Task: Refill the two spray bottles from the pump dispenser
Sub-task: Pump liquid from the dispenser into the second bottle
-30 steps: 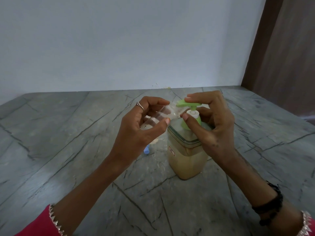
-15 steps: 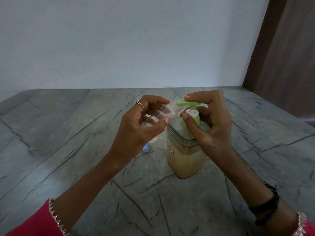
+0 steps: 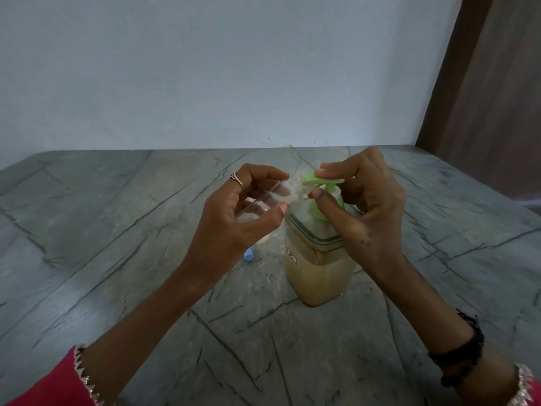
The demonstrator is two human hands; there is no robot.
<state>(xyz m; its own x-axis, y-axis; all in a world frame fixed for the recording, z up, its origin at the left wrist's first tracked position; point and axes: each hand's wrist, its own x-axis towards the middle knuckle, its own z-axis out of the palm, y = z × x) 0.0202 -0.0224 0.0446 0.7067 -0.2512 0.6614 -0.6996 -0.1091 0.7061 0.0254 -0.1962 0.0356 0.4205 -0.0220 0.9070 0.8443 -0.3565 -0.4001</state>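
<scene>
Here, the left hand [image 3: 234,218] holds a small clear spray bottle [image 3: 272,197] tilted on its side. Thumb below, forefinger curled over the top, so the bottle body runs between them, its base back toward the palm and its open neck pointing right, past the fingertips. A ring [image 3: 236,178] sits on one left finger. Pale liquid shows at the low end of the bottle, near the palm.

The bottle's neck lies just under the spout of the green pump head [image 3: 322,180], touching or nearly so; the join is blurred and I cannot say which.

The right hand [image 3: 369,212] is on the pump dispenser [image 3: 317,259]. Forefinger lies flat along the top of the pump head; thumb tip comes in below it, against the white collar. The other fingers curl loosely behind the green neck, beside it. So the pump head sits between forefinger above and thumb below.

The dispenser stands upright on the grey stone counter [image 3: 117,259], directly under the right fingers, square clear body holding tan liquid to roughly two thirds.

Below the left fingers, on the counter, a small blue cap [image 3: 248,254] shows partly behind the wrist. A pale rounded object just above it is mostly hidden by the hand.

Black wrist band [image 3: 459,356] on the right arm; red sleeve [image 3: 49,385] with trim on the left.
</scene>
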